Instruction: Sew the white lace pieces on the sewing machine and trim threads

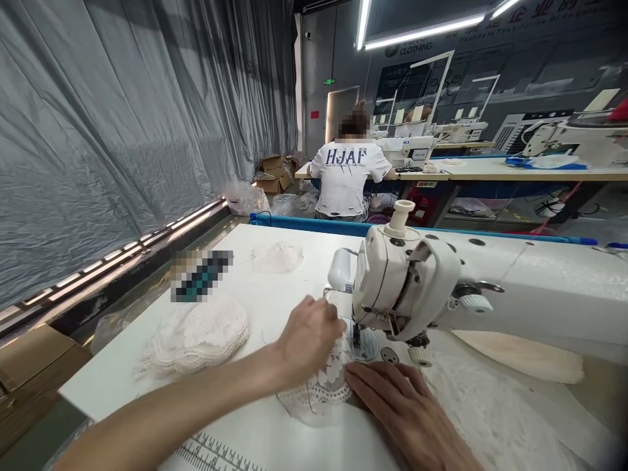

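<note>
A white lace piece (330, 386) with a scalloped, holed edge lies on the table in front of the sewing machine (392, 288), just left of its presser foot (360, 337). Over the upper part of this lace is my left hand (311, 337), its fingers curled closed close to the needle area. What its fingertips pinch, if anything, is hidden. My right hand (397, 405) lies flat, fingers stretched out, with the fingertips touching the right edge of the lace. A dark loose thread (309, 396) runs across the lace.
A pile of white lace (201, 333) lies on the left, with a small sheer scrap (279, 257) farther back. More lace (490, 405) spreads at the right under the machine arm. A printed ruler (216, 453) marks the near edge. A co-worker (348, 173) sits ahead, back turned.
</note>
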Action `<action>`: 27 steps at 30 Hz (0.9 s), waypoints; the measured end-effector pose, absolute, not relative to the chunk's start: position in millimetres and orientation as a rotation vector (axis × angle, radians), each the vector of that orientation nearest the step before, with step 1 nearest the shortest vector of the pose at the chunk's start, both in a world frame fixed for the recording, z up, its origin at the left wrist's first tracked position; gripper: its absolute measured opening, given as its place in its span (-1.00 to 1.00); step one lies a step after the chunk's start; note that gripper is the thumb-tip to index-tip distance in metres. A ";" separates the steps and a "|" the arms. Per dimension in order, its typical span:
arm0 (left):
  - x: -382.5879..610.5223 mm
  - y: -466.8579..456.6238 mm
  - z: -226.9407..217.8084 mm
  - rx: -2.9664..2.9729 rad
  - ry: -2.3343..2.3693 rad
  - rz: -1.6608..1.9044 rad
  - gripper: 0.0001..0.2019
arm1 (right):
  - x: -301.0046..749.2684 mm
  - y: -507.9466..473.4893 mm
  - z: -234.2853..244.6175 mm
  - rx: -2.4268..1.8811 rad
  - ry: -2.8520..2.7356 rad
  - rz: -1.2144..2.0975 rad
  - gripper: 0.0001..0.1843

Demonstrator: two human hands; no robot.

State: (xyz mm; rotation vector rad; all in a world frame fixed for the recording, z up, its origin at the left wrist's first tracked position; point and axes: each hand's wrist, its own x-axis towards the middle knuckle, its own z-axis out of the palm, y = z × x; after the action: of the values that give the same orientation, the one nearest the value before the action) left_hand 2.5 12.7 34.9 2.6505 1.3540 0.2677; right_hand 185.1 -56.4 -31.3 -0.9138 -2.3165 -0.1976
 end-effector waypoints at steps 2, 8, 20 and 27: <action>0.4 -3.0 27.2 2.777 1.118 0.302 -0.76 | 185.7 -55.7 -31.5 -0.932 -2.286 -0.165 -0.56; -1.3 -12.2 17.2 2.805 1.057 0.416 -0.89 | 207.7 -56.8 -15.3 -1.089 -2.252 -0.056 -0.52; 1.1 -17.0 8.8 2.921 1.112 0.430 -0.83 | 207.1 -61.5 -14.6 -1.045 -2.376 -0.164 -0.63; 3.3 -19.0 6.6 2.948 1.109 0.461 -0.86 | 215.1 -60.0 -12.1 -0.940 -2.554 -0.244 -0.72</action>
State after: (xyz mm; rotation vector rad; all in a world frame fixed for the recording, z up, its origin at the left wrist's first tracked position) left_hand 3.3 -19.0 6.6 2.9480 1.1095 0.4607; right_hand 215.1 -60.0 -12.1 -0.9400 -2.5543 -0.2438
